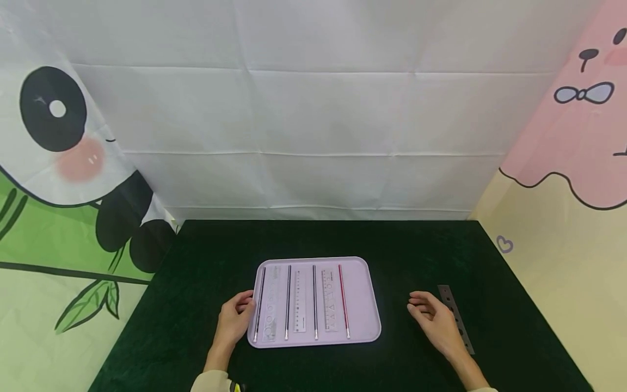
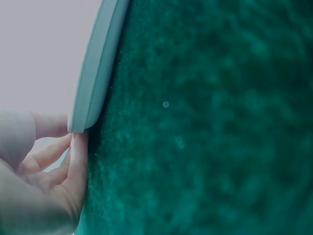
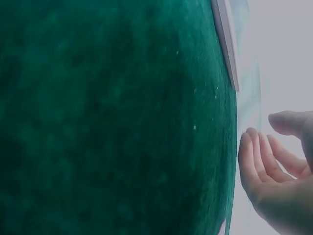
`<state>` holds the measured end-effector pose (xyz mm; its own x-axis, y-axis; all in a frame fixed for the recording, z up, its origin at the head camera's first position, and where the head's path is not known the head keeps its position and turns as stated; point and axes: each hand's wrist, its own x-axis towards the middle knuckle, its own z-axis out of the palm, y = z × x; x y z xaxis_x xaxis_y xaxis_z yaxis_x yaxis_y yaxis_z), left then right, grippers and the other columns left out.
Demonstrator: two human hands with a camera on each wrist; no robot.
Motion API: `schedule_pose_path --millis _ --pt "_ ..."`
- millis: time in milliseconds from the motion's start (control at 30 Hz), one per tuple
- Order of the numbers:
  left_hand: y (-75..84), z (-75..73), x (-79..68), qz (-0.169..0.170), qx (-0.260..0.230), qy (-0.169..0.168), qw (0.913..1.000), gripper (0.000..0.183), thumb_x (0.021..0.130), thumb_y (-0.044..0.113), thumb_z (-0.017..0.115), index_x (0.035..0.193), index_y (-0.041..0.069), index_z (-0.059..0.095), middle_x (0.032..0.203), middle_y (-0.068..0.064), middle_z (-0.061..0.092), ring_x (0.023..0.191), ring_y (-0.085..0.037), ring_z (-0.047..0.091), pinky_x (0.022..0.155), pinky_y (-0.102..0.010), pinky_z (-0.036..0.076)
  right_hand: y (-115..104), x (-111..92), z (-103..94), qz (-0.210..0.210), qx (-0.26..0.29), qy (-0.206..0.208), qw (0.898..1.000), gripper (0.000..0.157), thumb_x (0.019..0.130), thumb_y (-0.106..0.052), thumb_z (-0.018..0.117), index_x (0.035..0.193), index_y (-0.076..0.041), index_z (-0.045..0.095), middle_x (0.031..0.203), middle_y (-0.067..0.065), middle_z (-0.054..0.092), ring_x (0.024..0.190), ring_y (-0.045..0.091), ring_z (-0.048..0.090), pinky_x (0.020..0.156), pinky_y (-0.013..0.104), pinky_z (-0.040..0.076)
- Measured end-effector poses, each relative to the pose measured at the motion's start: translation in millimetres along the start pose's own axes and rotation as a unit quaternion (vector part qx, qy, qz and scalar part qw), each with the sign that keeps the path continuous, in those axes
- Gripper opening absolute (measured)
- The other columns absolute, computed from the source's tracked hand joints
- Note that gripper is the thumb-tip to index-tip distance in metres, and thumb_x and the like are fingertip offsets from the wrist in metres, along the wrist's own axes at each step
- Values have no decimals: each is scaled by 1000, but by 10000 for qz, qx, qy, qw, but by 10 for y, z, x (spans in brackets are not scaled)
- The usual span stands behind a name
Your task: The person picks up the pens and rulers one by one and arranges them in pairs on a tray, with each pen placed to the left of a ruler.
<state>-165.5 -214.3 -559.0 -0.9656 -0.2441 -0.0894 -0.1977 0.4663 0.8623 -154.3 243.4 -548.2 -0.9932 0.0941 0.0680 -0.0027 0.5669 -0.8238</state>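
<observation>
A pale lilac tray lies on the dark green cloth. My left hand is at its left edge; in the left wrist view, the thumb and fingers pinch the tray's rim. On the tray, clear rulers alternate with pencils: a long stencil ruler, a plain ruler, a shorter stencil ruler, several dark pencils and a red pencil. My right hand hovers right of the tray, fingers loosely bent and holding nothing, beside a grey flat strip with holes.
The green cloth covers the table. A white sheet hangs behind its far edge. Printed cartoon sheets flank it, a panda at left and a pink figure at right.
</observation>
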Motion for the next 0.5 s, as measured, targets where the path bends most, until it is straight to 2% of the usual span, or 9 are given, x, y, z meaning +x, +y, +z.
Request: schedule_pose_path --millis 500 --pt "28 -3 -15 14 -3 -7 10000 36 105 12 55 138 1 59 120 -17 63 104 -28 59 89 -43 49 99 -32 -182 116 -154 -120 9997 32 101 -16 66 131 -6 62 124 13 66 105 22 67 81 19 52"
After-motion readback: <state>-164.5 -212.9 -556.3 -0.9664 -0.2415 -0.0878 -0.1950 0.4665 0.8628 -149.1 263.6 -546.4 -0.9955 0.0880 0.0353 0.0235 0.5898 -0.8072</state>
